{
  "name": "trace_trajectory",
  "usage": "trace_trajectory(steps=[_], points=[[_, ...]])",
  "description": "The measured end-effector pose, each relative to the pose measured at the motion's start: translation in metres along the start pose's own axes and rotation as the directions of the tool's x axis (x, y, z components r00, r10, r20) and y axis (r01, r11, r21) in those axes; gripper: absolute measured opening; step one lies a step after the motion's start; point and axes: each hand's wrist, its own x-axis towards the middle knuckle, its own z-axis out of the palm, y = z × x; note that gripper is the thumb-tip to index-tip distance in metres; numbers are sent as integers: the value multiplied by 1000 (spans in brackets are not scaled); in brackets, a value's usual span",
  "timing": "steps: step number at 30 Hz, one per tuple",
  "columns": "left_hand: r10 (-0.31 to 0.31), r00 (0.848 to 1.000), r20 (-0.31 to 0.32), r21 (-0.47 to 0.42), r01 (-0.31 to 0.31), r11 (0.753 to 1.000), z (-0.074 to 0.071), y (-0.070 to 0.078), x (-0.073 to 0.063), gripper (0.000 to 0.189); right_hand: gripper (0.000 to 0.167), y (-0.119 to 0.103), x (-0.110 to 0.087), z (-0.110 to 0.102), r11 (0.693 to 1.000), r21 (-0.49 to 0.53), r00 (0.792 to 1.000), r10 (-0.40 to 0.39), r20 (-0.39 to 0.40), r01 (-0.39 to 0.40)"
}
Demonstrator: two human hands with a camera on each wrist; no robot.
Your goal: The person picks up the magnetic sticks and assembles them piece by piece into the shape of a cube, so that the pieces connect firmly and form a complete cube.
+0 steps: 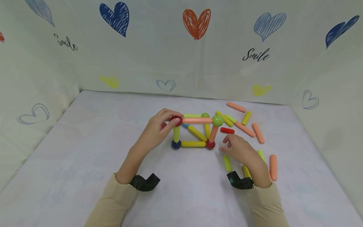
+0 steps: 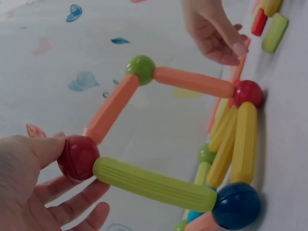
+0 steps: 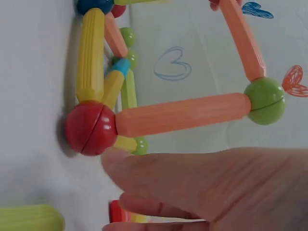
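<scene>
A structure of magnetic sticks and balls stands mid-table. My left hand (image 1: 158, 127) pinches the red ball (image 2: 79, 158) at its upper left corner between thumb and fingers. From that ball an orange stick (image 1: 197, 120) runs across to a green ball (image 1: 218, 120), and a light green stick (image 2: 154, 184) goes down to a dark blue ball (image 1: 176, 144). A yellow stick (image 1: 193, 144) joins the blue ball to a lower red ball (image 3: 91, 128). My right hand (image 1: 241, 149) hovers just right of that lower red ball, fingers loosely bent, nothing seen in them.
Loose sticks lie to the right: a short red one (image 1: 227, 130), several orange ones such as this orange stick (image 1: 273, 167), and yellow and green ones. A light green stick (image 1: 227, 163) lies near my right hand. Behind the table hangs a heart-printed cloth (image 1: 170, 56).
</scene>
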Motion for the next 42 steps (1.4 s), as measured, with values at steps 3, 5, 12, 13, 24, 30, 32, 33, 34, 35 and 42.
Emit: trace_trajectory(steps=[3,5,12,13,24,30,32,33,34,35,42], points=[[-25,999,-23,-5,25,1000,2,-2,1,24,43,5,-6,-4,995,-49,991,93,100,-89],[-34,999,-38,-9,34,999,3,-4,2,25,46,9,-7,-5,991,-71,981,122,153,-112],[-34,998,-57,-24,33,999,3,-5,2,26,31,16,-6,0,989,-101,966,126,225,-105],[-34,998,-58,-23,33,999,4,-5,2,26,29,16,-6,1,990,-101,967,121,224,-101],[-61,996,-60,5,61,998,4,-1,2,26,16,6,-2,8,995,21,973,-104,204,101],[-59,997,-55,6,60,998,4,-1,2,26,20,-13,1,20,928,208,944,-325,48,309],[-51,997,-52,5,52,999,4,-1,2,27,22,-21,1,26,896,243,927,-373,-45,373],[-47,998,-51,3,47,999,4,-1,2,27,23,-25,1,29,882,262,920,-380,-93,391],[-43,998,-49,2,43,999,4,-1,2,27,25,-30,1,32,871,283,916,-375,-143,401],[-42,998,-48,-2,42,999,4,-1,2,27,27,-35,0,35,865,309,917,-354,-186,396],[-36,999,-33,-6,36,999,5,0,3,29,35,-62,-4,53,704,617,931,-196,-308,352]])
